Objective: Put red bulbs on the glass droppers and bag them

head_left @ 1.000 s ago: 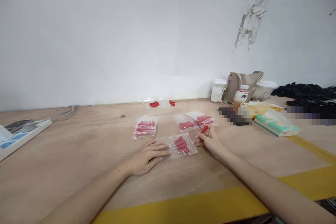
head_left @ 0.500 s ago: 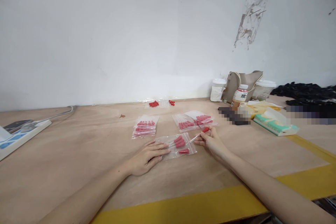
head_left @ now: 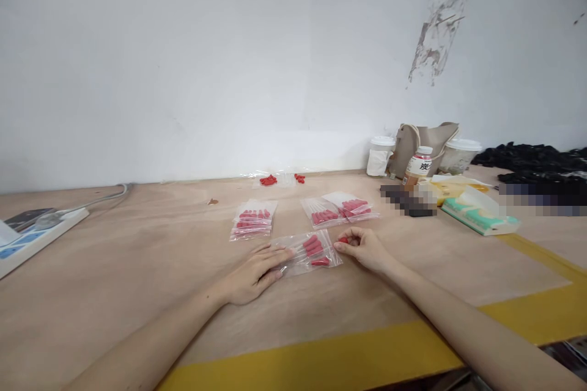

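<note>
A clear zip bag [head_left: 298,266] lies in front of me with several red-bulbed droppers [head_left: 313,245] inside, their thin clear tubes pointing left. My left hand [head_left: 257,272] rests flat on the bag's left end, fingers stretched out. At the bag's right, zip-strip end, my right hand [head_left: 367,248] pinches another dropper by its red bulb [head_left: 343,240]. That dropper's tube points toward the bag mouth; how far it reaches in is hard to make out. Behind lie a stack of filled bags [head_left: 252,220] on the left and more filled bags [head_left: 323,214] on the right.
Small red bulbs [head_left: 268,180] lie on clear plastic by the wall. To the right stand lidded cups [head_left: 380,156], a bottle [head_left: 418,168], a bag [head_left: 426,137] and a tissue pack [head_left: 481,215]. A power strip [head_left: 55,235] is at the left. Yellow tape [head_left: 293,363] edges the table.
My right hand has moved left and slightly down, bringing the dropper to the bag's mouth. The left hand has stayed on the bag.
</note>
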Available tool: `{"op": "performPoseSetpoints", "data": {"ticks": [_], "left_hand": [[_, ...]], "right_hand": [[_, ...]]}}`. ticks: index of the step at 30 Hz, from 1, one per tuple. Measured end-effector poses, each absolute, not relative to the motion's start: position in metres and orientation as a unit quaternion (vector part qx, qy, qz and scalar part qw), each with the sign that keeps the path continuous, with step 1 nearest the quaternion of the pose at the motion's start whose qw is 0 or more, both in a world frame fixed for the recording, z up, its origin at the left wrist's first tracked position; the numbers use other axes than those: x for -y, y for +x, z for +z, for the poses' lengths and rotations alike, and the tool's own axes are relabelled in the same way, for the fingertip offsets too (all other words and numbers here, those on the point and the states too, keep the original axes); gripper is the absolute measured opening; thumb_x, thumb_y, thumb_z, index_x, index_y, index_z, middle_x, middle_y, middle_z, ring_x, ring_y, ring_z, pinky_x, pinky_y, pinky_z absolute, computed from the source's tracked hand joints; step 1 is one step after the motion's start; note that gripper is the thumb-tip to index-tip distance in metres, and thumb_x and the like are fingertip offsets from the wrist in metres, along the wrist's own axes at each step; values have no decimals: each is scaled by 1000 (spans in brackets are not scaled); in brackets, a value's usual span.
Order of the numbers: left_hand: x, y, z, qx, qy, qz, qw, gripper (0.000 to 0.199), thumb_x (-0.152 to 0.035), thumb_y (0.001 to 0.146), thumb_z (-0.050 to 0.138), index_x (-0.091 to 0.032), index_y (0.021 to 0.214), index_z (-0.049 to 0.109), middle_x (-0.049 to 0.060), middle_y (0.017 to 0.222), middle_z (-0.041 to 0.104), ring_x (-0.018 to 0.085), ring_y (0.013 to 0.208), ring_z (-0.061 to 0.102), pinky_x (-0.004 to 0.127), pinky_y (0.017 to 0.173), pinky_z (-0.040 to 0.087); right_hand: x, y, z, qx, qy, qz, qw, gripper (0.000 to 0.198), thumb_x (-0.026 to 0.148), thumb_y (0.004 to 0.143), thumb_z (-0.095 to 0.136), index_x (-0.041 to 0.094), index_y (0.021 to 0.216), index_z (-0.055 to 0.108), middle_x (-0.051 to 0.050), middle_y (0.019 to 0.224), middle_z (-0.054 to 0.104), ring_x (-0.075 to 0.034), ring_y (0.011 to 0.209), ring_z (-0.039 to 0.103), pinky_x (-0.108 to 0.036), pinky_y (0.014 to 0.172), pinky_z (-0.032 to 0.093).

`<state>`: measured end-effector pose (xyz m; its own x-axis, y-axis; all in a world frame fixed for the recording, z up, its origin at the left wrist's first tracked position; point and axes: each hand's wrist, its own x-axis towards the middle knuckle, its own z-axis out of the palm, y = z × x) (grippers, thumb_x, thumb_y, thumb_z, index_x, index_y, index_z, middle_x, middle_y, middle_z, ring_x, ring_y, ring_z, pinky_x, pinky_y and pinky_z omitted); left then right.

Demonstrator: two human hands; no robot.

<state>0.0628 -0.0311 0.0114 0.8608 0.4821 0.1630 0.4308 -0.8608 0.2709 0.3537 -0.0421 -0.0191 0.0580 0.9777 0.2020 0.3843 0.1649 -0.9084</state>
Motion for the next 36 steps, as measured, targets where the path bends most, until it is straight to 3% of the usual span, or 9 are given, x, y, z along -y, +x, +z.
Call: {"op": "performPoseSetpoints", "data": {"ticks": [5, 15, 18, 23, 28, 32, 36], "left_hand": [[31, 62, 10, -240, 958, 118, 100, 44, -27, 92, 32, -30, 135, 24, -1, 135, 39, 18, 124, 34, 41, 105, 21], [31, 63, 11, -236, 959, 118, 101, 45, -25, 92, 32, -29, 135, 24, 0, 134, 40, 17, 123, 35, 42, 105, 20], [30, 62, 10, -237, 959, 119, 102, 44, -25, 92, 32, -29, 135, 24, 0, 134, 40, 17, 122, 35, 41, 106, 20], [29, 62, 8, -237, 959, 119, 101, 45, -25, 92, 32, -30, 135, 24, -2, 135, 39, 18, 123, 34, 41, 105, 21], [33, 63, 10, -229, 963, 121, 72, 44, -24, 92, 31, -30, 135, 25, -2, 137, 35, 18, 126, 28, 39, 104, 25], [29, 67, 22, -205, 970, 131, -14, 40, -26, 92, 32, -33, 131, 33, -3, 141, 28, 21, 128, 24, 42, 103, 23], [-2, 75, 37, -297, 941, 141, -81, 39, -35, 92, 30, -31, 130, 34, 2, 138, 34, 22, 124, 31, 46, 101, 21]], "right_hand": [[38, 359, -21, 667, -532, 313, 417, 28, 38, 60, 68, 14, 69, 56, 4, 56, 50, -7, 51, 40, -20, 47, 31], [38, 342, -22, 650, -492, 357, 456, 28, 24, 54, 71, 16, 70, 49, 2, 65, 56, -9, 57, 49, -20, 50, 37], [42, 339, -17, 648, -469, 401, 447, 27, 28, 59, 68, 16, 72, 47, 2, 63, 56, -8, 55, 50, -19, 50, 36], [47, 343, -7, 640, -451, 483, 392, 30, 42, 68, 59, 19, 74, 41, 9, 47, 47, -4, 37, 39, -16, 37, 26], [42, 348, -3, 551, -569, 438, 425, 32, 47, 74, 52, 20, 89, 42, 5, 62, 59, -3, 29, 38, -16, 26, 22], [35, 344, -3, 568, -609, 431, 347, 35, 51, 69, 57, 17, 66, 49, 6, 45, 50, -4, 26, 36, -15, 24, 21], [28, 338, 3, 574, -624, 458, 266, 42, 48, 65, 62, 16, 46, 43, 6, 31, 41, -3, 23, 33, -15, 23, 20]]}}
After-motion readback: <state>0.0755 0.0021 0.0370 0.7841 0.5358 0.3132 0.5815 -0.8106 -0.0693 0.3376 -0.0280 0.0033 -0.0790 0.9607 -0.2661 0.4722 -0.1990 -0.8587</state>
